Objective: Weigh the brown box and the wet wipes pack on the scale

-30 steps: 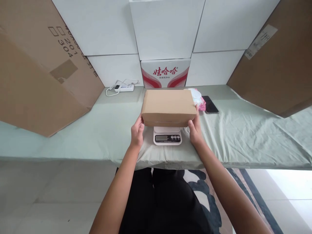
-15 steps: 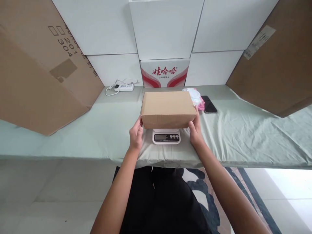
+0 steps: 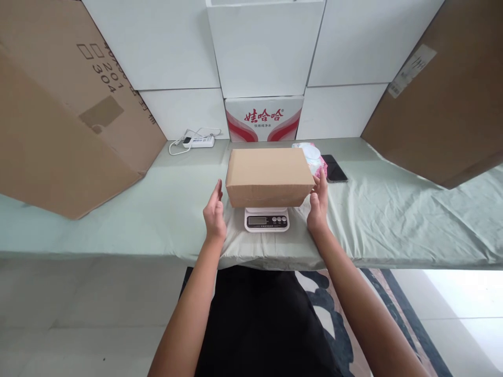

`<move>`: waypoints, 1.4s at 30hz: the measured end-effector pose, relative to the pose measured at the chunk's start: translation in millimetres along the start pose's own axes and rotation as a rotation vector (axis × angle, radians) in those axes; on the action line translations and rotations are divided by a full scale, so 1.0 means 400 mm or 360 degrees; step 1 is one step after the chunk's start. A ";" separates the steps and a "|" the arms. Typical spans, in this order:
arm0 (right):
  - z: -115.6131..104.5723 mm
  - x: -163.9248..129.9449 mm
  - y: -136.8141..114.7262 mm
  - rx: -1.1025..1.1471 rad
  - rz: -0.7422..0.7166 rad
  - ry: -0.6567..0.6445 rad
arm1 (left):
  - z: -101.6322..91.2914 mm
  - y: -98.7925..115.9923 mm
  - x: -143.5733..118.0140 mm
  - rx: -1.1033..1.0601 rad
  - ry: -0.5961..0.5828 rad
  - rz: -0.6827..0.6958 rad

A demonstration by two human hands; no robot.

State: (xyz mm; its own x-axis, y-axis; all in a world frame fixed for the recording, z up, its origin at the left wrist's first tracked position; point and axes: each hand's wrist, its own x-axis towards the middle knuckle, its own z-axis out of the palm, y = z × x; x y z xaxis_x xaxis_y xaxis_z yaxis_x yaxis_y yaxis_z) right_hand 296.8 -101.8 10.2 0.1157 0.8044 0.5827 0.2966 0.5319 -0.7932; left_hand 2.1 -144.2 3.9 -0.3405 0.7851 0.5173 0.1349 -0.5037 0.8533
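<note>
The table (image 3: 393,220) under its green cloth is carrying the same things as before, with big cartons leaning at both sides. The box (image 3: 269,177) is now sitting on the scale (image 3: 266,220) by itself, at the table's near middle. Half a second ago both hands were gripping its ends; now the left hand (image 3: 214,212) is standing open just clear of the left end, and the right hand (image 3: 319,207) is open too, fingers close beside the right end, holding nothing

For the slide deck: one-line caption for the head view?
Closed cardboard box resting on a small digital scale, left hand and right hand open just beside its ends, on a green-covered table.
</note>
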 end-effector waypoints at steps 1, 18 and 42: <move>0.000 0.000 0.000 -0.0007 0.0004 0.0005 | 0.001 0.001 0.001 -0.0007 0.0003 -0.0005; -0.002 -0.010 -0.017 -0.0016 -0.0095 -0.0119 | 0.010 -0.013 0.000 -0.0095 -0.0143 -0.0170; 0.408 0.434 0.112 0.0449 0.0558 -0.0529 | 0.002 -0.278 0.425 -0.0212 0.0126 -0.0620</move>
State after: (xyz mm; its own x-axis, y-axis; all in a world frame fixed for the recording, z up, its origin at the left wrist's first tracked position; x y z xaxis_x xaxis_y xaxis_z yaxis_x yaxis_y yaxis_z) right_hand 175.3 104.7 46.9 -0.1570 0.9617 0.2246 0.0240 0.2311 -0.9726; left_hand -69.9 45.5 -3.1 -0.4137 0.8985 0.1466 -0.1377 -0.2209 0.9655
